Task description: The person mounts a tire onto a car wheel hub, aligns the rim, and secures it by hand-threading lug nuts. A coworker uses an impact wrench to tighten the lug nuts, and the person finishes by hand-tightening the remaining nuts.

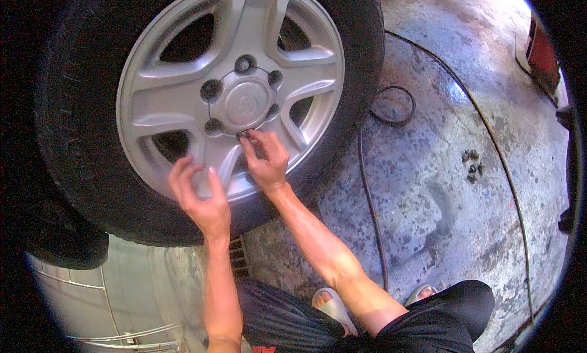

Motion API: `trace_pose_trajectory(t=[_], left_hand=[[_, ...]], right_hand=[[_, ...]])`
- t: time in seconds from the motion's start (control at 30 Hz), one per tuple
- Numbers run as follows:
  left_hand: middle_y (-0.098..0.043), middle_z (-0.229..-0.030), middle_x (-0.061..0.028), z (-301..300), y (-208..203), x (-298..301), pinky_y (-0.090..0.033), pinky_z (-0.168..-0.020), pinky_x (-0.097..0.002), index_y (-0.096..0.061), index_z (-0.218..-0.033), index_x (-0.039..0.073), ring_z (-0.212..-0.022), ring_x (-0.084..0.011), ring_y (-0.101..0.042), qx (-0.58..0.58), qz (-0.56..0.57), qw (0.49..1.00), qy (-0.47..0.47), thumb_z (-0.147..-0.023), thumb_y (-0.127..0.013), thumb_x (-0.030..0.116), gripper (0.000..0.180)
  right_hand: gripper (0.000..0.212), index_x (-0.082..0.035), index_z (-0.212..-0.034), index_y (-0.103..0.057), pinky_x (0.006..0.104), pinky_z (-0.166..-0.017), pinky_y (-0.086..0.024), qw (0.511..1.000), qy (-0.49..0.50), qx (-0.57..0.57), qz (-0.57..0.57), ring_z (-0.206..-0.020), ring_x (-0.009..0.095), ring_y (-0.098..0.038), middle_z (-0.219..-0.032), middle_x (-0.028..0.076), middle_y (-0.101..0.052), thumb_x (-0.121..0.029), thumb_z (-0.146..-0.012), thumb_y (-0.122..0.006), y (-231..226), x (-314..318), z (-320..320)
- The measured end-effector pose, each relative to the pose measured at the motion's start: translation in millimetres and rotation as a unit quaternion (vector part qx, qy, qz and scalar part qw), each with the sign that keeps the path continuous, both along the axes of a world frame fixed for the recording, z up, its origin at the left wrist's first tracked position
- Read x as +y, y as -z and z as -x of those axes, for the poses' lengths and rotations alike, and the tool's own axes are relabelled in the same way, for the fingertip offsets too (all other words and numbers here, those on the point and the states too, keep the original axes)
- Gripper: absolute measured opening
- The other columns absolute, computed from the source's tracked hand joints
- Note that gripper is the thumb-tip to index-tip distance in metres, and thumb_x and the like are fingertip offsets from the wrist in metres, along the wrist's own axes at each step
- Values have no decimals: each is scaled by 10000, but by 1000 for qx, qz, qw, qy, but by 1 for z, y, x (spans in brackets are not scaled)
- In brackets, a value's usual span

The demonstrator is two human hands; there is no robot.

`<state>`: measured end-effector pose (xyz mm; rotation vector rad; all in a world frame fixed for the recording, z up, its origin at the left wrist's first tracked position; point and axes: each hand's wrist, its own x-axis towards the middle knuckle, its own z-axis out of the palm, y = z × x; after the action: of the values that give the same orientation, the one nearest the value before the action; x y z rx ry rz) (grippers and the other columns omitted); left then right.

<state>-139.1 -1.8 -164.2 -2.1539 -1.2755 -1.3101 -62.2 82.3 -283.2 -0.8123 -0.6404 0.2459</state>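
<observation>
A silver alloy wheel with a black tyre stands upright in front of me. Around its round centre cap sit several recessed lug holes; a stud or nut end shows in the top one. My right hand is at the lowest hole, thumb and fingers pinched round a small dark lug nut, which they partly cover. Just to the left, before the lower part of the rim, my left hand is held up with its fingers spread and curved, holding nothing.
A dark hose loops over the stained concrete floor, and another long hose curves farther right. Several small dark nuts lie on the floor. Near my feet is a drain grate. A red object stands at far right.
</observation>
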Motion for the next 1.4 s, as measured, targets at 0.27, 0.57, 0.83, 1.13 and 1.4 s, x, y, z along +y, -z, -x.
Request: trace_pose_trajectory(t=[0.27, 0.57, 0.83, 1.13, 1.4], left_hand=[[-616, -1260, -171, -1, -3, 0, -423, -1100, -464, -655, -1037, -1, -1243, -351, -576, 7, 1, 1000, -3, -870, -739, 41, 192], [-618, -1283, -158, 12, 6, 3, -424, -1119, -465, -650, -1058, -10, -1264, -329, -572, 1, -10, 1000, 6, -930, -716, 38, 151], [-649, -1303, -165, 26, 7, 19, -427, -1115, -451, -680, -1120, -39, -1254, -309, -581, 54, -25, 998, 20, -982, -721, 105, 204], [-654, -1296, -160, 24, 6, 18, -416, -1122, -446, -688, -1128, -42, -1250, -307, -582, 56, -17, 998, 1, -992, -722, 138, 227], [-650, -1299, -157, 25, 7, 21, -422, -1117, -453, -688, -1114, -40, -1240, -305, -584, 60, -23, 998, 1, -992, -714, 120, 203]], right_hand=[[232, -58, -1007, -723, 358, -653, -553, 1000, -14, 27, 6, -752, 245, -692, -923, 93, -679, -112, -829, -860, 1, 1, 1], [256, -74, -1035, -738, 460, -754, -555, 1000, -21, 10, 19, -867, 359, -680, -940, 141, -686, -175, -816, -824, 2, -5, 3], [213, -50, -1004, -724, 411, -675, -544, 1000, -1, 22, 19, -770, 288, -690, -937, 120, -658, -142, -848, -837, -4, -9, -6], [267, -45, -1053, -698, 410, -667, -542, 996, 64, -52, -15, -765, 303, -683, -962, 122, -650, -134, -842, -835, -1, -6, -9], [246, -45, -1029, -705, 424, -689, -533, 999, 31, -7, -14, -784, 329, -666, -946, 120, -654, -159, -849, -829, -3, -7, -5]])
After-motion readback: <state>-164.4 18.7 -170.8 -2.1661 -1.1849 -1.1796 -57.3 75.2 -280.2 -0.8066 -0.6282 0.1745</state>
